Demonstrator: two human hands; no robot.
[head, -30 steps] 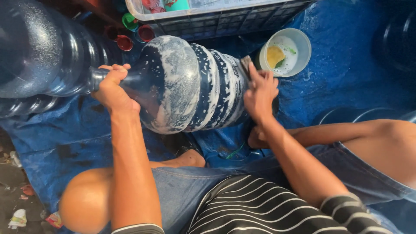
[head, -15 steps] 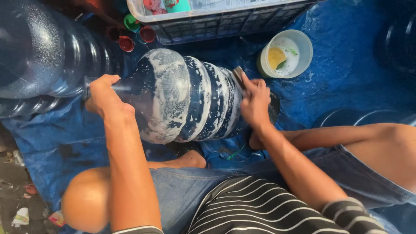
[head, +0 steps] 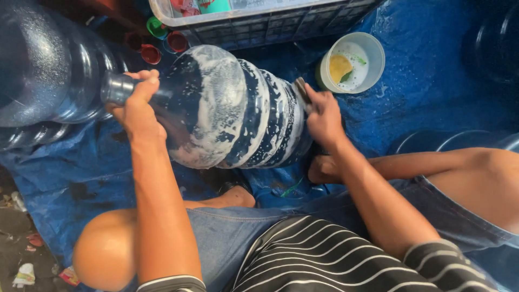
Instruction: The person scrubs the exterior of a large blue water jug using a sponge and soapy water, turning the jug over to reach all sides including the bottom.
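A large blue water bottle (head: 238,108) lies on its side in front of me, its ribbed body streaked with white soap foam. My left hand (head: 138,103) grips its neck, with the dark cap end poking out to the left. My right hand (head: 321,116) presses a dark scrubbing pad (head: 303,89) against the bottle's base end. My knees and feet frame the bottle from below.
A white bowl (head: 373,59) with soapy water and a yellow sponge sits at the upper right. Another big blue bottle (head: 43,70) lies at the left. A grey crate (head: 259,24) and small coloured caps (head: 162,38) are behind. A blue tarp (head: 432,97) covers the ground.
The bottle has turned and slid a little left in my hands. My right hand has moved down along the bottle's base end while scrubbing.
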